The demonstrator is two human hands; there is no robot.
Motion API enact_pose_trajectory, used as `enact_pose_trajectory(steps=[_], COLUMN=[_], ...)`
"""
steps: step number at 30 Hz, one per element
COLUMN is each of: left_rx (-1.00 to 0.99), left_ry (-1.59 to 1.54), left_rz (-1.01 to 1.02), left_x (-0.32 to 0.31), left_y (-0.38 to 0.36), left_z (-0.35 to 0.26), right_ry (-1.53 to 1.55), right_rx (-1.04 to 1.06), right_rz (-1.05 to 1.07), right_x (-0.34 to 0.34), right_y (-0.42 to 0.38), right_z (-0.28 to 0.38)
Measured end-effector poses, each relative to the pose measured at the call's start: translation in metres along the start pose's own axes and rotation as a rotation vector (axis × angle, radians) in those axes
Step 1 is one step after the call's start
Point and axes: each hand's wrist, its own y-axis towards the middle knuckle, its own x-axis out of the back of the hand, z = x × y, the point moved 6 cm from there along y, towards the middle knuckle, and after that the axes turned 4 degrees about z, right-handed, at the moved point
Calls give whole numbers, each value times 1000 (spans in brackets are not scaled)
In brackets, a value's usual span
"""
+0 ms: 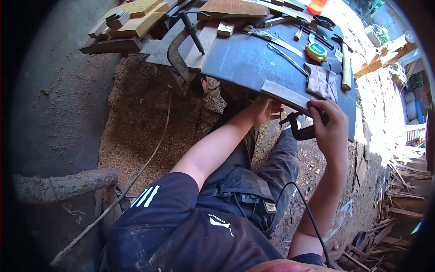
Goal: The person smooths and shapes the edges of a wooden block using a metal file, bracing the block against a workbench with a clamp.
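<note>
"Where's the wooden strip (285, 95)?"

"Lying along the near edge of the blue-grey tabletop (240, 59), with a dark C-clamp (302, 131) hanging at its right end."

"And the right hand (331, 121)?"

"Curled at that same end, fingers bent over the top of the clamp. Whether it squeezes the clamp, the strip or both, I cannot tell."

"The left hand (266, 111)?"

"Just below the strip, fingers loosely parted near the clamp's screw (the strip's edge covers part of it, so I can't say whether they touch)."

"What lies behind them?"

"A crumpled cloth (321, 82) near the strip, then a yellow-green tape measure (316, 51), with a wooden-handled hammer (346, 68) to its right. Over on the left, a larger clamp (176, 54) stands at the table's edge, its screw over a pale board (206, 41)."
</note>
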Motion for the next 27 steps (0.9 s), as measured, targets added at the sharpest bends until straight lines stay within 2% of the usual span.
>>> enact_pose_trajectory(steps=[3, 4, 7, 8, 11, 12, 15, 19, 20, 23, 25, 27], left_rx=[43, -25, 46, 153, 369, 347, 247, 167, 165, 158, 295, 331], left_ry=[483, 525, 811, 843, 350, 294, -12, 16, -58, 293, 401, 320], left_rz=[-199, -94, 107, 151, 201, 221, 90, -18, 16, -33, 194, 255], left_x=[16, 15, -12, -18, -27, -30, -39, 7, 9, 10, -3, -10], left_y=[-12, -12, -28, -26, -12, -6, -2, 7, 2, -11, -20, -15], left_z=[-4, -1, 7, 14, 45, 43, 25, 23, 22, 20, 25, 37], right_ry=[-19, -27, -26, -26, -26, -25, -14, -6, -18, -7, -1, -2], right_rx=[-6, -1, 1, 3, 10, 12, 9, 3, 10, -4, -41, 30], right_rz=[-4, -9, -10, -8, -2, 0, 4, -4, -7, -8, 2, -38], right_x=[-1, -1, -3, -3, -3, -3, -2, -1, -1, -1, -2, -1], right_y=[1, 1, 1, 1, 1, 1, 0, 1, 1, 2, 2, 1], right_z=[3, 3, 2, 2, 2, 2, 3, 3, 4, 5, 1, 1])
